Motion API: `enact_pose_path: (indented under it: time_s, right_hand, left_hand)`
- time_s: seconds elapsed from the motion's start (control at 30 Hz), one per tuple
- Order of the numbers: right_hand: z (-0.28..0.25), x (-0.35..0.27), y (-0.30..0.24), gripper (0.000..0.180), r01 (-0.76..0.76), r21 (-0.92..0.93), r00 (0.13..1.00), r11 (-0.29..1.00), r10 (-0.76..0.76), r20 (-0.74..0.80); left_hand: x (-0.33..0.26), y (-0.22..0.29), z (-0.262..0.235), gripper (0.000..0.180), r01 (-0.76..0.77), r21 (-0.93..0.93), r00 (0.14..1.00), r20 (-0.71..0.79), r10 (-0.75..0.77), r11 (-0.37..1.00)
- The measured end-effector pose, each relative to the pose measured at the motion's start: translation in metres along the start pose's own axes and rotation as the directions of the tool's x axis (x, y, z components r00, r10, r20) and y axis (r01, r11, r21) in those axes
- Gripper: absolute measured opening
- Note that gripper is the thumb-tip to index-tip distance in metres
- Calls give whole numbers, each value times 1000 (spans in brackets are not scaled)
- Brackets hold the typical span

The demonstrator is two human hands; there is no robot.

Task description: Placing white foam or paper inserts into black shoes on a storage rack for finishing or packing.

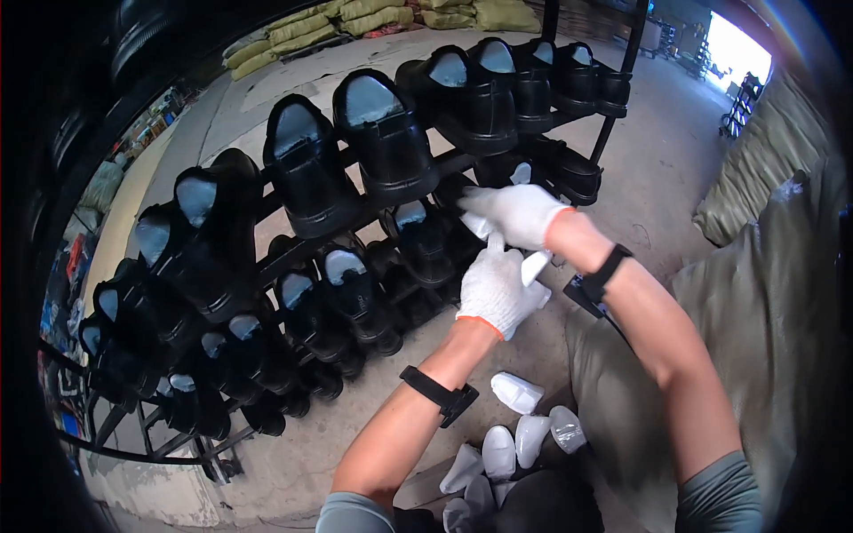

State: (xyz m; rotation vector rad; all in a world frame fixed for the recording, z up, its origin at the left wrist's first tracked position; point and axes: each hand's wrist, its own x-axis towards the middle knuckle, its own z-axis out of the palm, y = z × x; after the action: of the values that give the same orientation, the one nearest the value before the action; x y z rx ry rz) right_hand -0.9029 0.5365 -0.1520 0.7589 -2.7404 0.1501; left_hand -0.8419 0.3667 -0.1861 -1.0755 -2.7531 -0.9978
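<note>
Both my hands wear white knit gloves with orange cuffs and meet at the lower tier of a black shoe rack. My left hand (502,289) is closed around a white toe-shaped shoe insert (535,266), which sticks out on its right side. Just above, my right hand (520,216) reaches over a black shoe (452,190); its fingers are smeared by motion. A pale piece (477,224) shows beneath those fingers, and I cannot tell whether they grip it. Several more white inserts (516,392) lie below my hands, near my dark-clothed legs.
Black shoes (384,133) with pale blue insoles fill the tiers of the rack (613,133), from left to far right. Large olive sacks (737,311) crowd my right side. Stacked yellow-green sacks (302,31) stand at the back, beyond the concrete floor (662,169).
</note>
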Motion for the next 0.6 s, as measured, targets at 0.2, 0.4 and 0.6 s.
enact_pose_path:
  time_s: [0.2,0.4,0.6]
  right_hand:
    - [29,63,1,31,-397,-202,908,896,415,59]
    - [-81,-82,-67,84,-269,723,895,636,443,-56]
    - [-93,-130,-35,48,-493,467,568,734,678,-467]
  left_hand:
    - [0,-23,-28,32,-41,1,999,2,41,999]
    - [-4,-9,-31,39,122,-404,937,-254,-239,907]
    - [102,70,11,47,346,-937,901,344,-265,-40]
